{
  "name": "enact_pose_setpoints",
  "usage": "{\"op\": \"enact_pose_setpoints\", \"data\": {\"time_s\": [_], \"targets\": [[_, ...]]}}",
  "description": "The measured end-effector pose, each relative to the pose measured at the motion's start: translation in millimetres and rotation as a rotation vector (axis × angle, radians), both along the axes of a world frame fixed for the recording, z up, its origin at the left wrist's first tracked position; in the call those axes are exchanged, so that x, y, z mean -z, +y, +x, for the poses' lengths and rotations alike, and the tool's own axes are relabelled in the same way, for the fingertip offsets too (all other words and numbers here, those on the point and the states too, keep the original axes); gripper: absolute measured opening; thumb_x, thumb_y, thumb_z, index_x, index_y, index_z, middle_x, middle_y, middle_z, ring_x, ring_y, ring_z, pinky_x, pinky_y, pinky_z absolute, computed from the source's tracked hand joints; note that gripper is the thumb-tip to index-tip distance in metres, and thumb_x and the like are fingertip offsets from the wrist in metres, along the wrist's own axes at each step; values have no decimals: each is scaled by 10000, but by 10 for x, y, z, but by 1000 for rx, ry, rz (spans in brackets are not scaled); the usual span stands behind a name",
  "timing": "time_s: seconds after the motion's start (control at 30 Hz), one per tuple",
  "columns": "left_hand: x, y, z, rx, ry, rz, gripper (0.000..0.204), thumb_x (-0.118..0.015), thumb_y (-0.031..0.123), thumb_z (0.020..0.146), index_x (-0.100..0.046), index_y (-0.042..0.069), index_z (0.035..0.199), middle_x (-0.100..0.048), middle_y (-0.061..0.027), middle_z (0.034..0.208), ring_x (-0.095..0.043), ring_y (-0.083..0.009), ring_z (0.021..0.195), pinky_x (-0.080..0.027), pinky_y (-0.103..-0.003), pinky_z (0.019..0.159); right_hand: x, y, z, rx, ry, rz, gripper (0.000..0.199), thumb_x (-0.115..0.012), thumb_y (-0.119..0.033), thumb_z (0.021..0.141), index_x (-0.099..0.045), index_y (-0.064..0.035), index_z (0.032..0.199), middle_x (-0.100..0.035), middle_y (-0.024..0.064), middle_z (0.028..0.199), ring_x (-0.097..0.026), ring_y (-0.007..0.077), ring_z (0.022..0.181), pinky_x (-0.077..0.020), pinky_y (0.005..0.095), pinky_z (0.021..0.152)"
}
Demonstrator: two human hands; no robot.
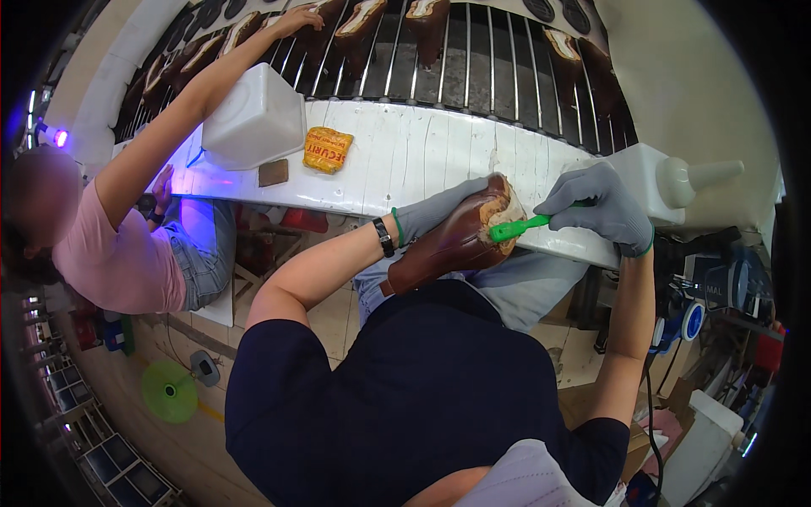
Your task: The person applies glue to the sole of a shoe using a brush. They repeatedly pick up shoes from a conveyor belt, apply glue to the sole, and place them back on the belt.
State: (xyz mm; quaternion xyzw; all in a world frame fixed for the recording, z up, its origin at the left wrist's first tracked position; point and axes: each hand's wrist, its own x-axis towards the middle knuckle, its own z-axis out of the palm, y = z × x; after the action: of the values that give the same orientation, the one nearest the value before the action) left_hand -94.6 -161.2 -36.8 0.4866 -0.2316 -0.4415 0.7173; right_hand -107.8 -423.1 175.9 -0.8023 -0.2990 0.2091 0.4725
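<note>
Brown boot (448,242), one, unfinished-looking: at the near edge of the white desk (414,156), held tilted over the wearer's lap, pale underside turned toward the right. Left hand (439,211), grey-gloved: grasping the boot from its desk side, apparently to steady it; fingers partly hidden. Right hand (598,203), grey-gloved: closed round the end of a green tool (514,229), whose broad head meets the pale rim; the boot's tilt seems to present that rim to it. White nozzled container (632,175): right end of the desk, probably for easy reach. White box-shaped container (252,122): left part of the desk; brown block (273,173) and orange packet (327,150) to its right on the same desk. Barred rack (468,59): beyond the desk, bearing further brown boots (428,34), likely spaced to keep them apart. Co-worker's hand (302,19): beyond the desk's left part, at the rack's boots; grasp too small to tell.
</note>
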Motion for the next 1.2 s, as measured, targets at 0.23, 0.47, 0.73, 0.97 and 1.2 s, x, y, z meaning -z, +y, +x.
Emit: {"op": "enact_pose_setpoints", "data": {"time_s": [0.23, 0.47, 0.73, 0.97, 1.2], "targets": [[-1812, -444, -297, 495, -870, 902, 465, -420, 226, 1069, -337, 62, 1497, -438, -105, 1502, -478, -148, 1346, -374, -291, 1156, 7, -54, 10, -1, 14, 22, 236, -820, -31, 704, -775, -15, 935, -731, 84, 831, -673, 142, 757, -515, 267, 707], [-566, -557, -573, -291, -944, 293, 251, -634, 398, 936, -652, 169, 1038, -662, -70, 950, -670, -225, 835, -534, -367, 754, -15, -81, -13, -25, -62, 26, 242, -816, -29, 699, -776, -16, 937, -735, 92, 818, -671, 153, 711, -514, 273, 675], [-409, -295, -470, -363, -256, -163, 464, -602, 402, 962, -558, 70, 1283, -614, -112, 1222, -607, -166, 1098, -468, -297, 981, -116, -23, -207, 148, -142, -58, 222, -789, -25, 736, -771, -10, 957, -716, 79, 790, -649, 130, 692, -493, 269, 652], [-505, -14, 109, -235, 100, 197, 475, -432, 347, 1061, -493, -16, 1360, -574, -95, 1310, -547, -118, 1161, -423, -269, 1050, -76, 1, -248, 195, -105, -53, 211, -766, -30, 770, -767, -13, 980, -710, 68, 790, -619, 115, 673, -469, 262, 632], [-835, 59, 127, -273, 198, 279, 631, -461, 495, 1022, -497, -45, 1347, -588, -116, 1277, -568, -145, 1104, -434, -282, 1007, -3, 41, -209, 396, -253, -225, 190, -747, -62, 812, -755, -8, 993, -707, 85, 816, -617, 127, 680, -471, 263, 653]]}}
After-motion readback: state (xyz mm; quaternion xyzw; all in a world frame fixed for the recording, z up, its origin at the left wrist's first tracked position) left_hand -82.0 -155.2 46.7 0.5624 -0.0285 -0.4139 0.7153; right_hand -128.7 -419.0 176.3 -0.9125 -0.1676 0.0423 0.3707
